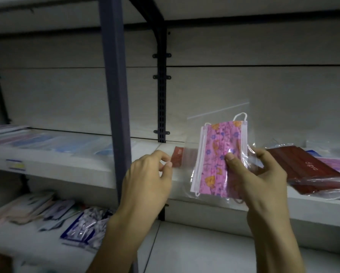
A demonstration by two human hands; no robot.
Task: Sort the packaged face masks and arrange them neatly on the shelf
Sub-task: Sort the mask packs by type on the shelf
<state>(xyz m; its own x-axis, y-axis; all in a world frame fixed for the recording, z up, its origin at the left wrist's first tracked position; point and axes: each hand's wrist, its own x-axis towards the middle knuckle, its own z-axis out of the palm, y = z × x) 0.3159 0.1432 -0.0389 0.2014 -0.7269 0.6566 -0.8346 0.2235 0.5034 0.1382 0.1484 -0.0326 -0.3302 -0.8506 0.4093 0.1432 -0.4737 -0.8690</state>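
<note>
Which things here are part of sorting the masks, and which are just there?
Part of the job:
- pink floral mask pack, held by right hand
- left hand, empty
- red mask packs
- blue mask packs
- shelf

Just there:
- blue upright post
- black bracket

Glossy clear plastic bag [220, 123] around pleated cloth mask [218, 154]; matt metal upright [115, 75].

Dim light here. I see a pale panelled back wall [66, 91], a blue-grey upright post [115, 95] at twelve o'clock, and a black slotted bracket [162, 107] just right of it.
</note>
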